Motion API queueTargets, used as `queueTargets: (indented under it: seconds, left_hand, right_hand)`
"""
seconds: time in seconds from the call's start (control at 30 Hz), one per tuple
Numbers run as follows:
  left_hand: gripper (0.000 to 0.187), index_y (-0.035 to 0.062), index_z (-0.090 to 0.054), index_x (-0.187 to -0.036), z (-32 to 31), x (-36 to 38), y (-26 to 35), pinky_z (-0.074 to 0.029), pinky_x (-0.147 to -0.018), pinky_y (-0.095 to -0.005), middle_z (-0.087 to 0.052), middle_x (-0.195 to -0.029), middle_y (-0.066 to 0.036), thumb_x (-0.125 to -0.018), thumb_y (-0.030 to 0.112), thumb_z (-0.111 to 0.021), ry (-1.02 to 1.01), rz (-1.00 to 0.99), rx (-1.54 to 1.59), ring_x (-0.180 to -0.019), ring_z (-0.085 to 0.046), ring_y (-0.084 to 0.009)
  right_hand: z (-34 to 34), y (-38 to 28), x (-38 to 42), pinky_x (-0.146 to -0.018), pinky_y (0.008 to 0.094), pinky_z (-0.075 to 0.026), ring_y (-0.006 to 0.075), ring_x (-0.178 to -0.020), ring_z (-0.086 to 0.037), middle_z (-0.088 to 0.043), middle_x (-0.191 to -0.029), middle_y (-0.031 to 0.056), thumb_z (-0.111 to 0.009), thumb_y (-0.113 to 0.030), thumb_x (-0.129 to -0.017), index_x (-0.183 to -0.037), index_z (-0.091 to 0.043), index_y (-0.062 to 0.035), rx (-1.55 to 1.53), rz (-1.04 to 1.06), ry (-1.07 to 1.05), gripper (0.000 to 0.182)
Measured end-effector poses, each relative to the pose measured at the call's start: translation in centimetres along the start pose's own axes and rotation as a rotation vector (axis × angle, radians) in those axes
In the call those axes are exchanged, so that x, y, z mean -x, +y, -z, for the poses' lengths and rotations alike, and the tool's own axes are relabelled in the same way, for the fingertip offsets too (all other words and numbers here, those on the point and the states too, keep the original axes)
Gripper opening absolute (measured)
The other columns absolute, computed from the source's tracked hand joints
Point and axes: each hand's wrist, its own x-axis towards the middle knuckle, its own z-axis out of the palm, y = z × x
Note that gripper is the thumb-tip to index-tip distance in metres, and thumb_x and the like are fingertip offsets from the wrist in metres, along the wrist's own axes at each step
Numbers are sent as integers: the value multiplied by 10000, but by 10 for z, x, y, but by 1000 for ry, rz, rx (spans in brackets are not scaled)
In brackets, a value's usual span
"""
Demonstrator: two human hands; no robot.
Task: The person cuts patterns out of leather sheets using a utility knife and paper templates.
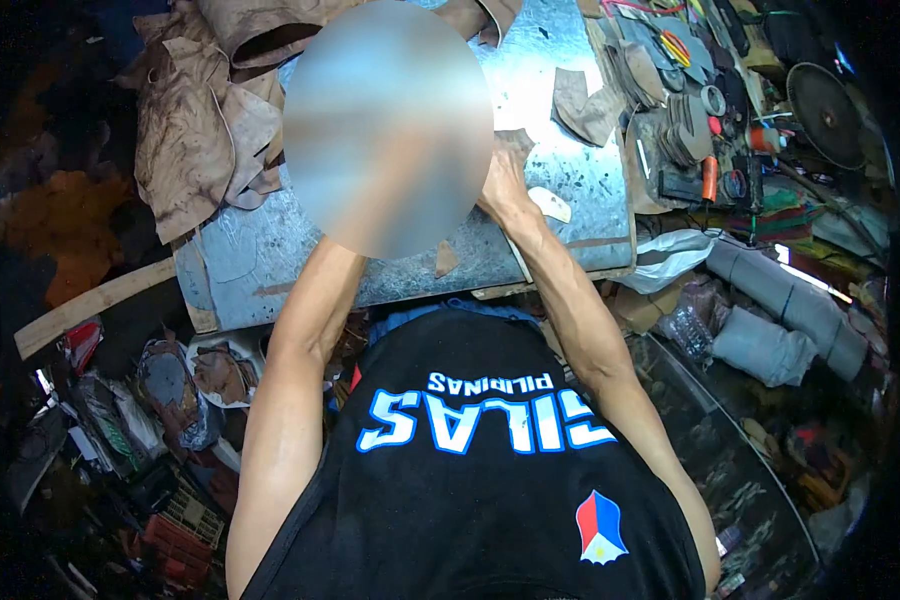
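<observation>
My left hand lies behind a blurred oval, so neither its fingers nor anything in them can be made out; its forearm reaches up from the lower left. At the oval's right edge my right hand (507, 185) shows in part over the metal-topped workbench (390, 285), its fingers bent and closed. What those fingers grip is hidden. Just above them is a dark brown leather scrap (516, 143). A small whitish piece (550, 205) lies to the right of my right wrist. Below the oval sits a little tan scrap (446, 260).
Large brown leather sheets (185, 130) hang over the bench's left side. Cut leather pieces (583, 105) lie toward the right. Beyond them are stacked leather shapes (685, 130), a tape roll (712, 100) and an orange-handled tool (710, 178). Wrapped bundles (765, 345) stand at right.
</observation>
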Motion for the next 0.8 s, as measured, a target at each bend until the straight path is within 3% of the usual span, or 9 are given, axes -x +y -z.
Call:
queueTargets:
  seconds: [0.27, 0.33, 0.37, 0.47, 0.6, 0.67, 0.73, 0.77, 0.8]
  left_hand:
    - [164, 83, -712, -889, 7, -2, -7, -511, -698, -464, -643, -876, -166, -830, 225, -656, -16, -44, 0, -821, -635, -355]
    - [196, 90, -706, -944, 25, 0, -17, -514, -736, -443, -644, -953, -153, -819, 234, -661, 12, -138, -75, -899, -625, -344]
    - [242, 96, -690, -1002, 42, 2, -23, -502, -784, -451, -641, -994, -140, -811, 243, -669, 30, -134, -131, -958, -607, -339]
    - [274, 121, -671, -1068, 54, 9, -60, -407, -956, -531, -627, -1099, -118, -823, 233, -622, 287, -207, -433, -1057, -573, -335]
    - [289, 108, -668, -1028, 62, 10, -82, -299, -1044, -575, -663, -989, -103, -793, 275, -649, -107, -181, -420, -1035, -586, -316]
    - [244, 99, -679, -953, 73, 10, -81, -290, -1059, -554, -671, -927, -104, -773, 264, -673, -127, -165, -428, -1016, -595, -300]
    - [211, 80, -686, -891, 88, 16, -78, -304, -1041, -554, -666, -927, -118, -757, 242, -698, -138, -247, -278, -1032, -590, -297]
    - [196, 78, -669, -885, 95, 18, -75, -430, -924, -473, -674, -842, -127, -773, 228, -725, -98, -233, -228, -899, -636, -294]
    - [196, 78, -669, -885, 111, 18, -68, -430, -924, -473, -674, -842, -127, -773, 228, -725, -89, -244, -226, -899, -636, -294]
  right_hand:
    - [27, -9, 34, -754, 523, -509, 469, -847, -610, -590, -1000, 262, -517, -114, -873, -1054, -589, 1, 26, -119, -173, 227]
    - [26, 1, 34, -864, 473, -475, 422, -968, -586, -587, -1042, 258, -534, -104, -846, -1067, -582, 7, -38, -67, -55, 252]
    - [28, 4, 29, -854, 466, -473, 413, -984, -581, -581, -1049, 244, -552, -102, -835, -1102, -555, -4, -158, 23, 86, 285]
    - [33, 7, -4, -782, 486, -482, 419, -962, -571, -541, -1100, 211, -567, -110, -826, -1135, -518, -59, 25, 12, 31, 318]
    - [31, 15, -17, -792, 498, -488, 433, -958, -579, -551, -1080, 235, -550, -95, -816, -1158, -518, -33, 199, -50, -197, 349]
    - [27, 27, -17, -790, 494, -487, 431, -953, -582, -559, -1064, 242, -550, -94, -816, -1162, -518, -25, 233, -42, -207, 354]
    - [17, 44, -14, -768, 495, -472, 454, -930, -579, -589, -999, 272, -566, -99, -823, -1113, -534, -6, 211, -39, -114, 306]
    - [19, 49, -11, -749, 461, -475, 433, -891, -587, -594, -955, 279, -557, -99, -825, -1081, -545, 17, 162, -18, -85, 281]
    - [32, 39, -10, -749, 461, -475, 433, -891, -587, -594, -955, 279, -557, -99, -825, -1081, -545, 17, 171, -18, -74, 281]
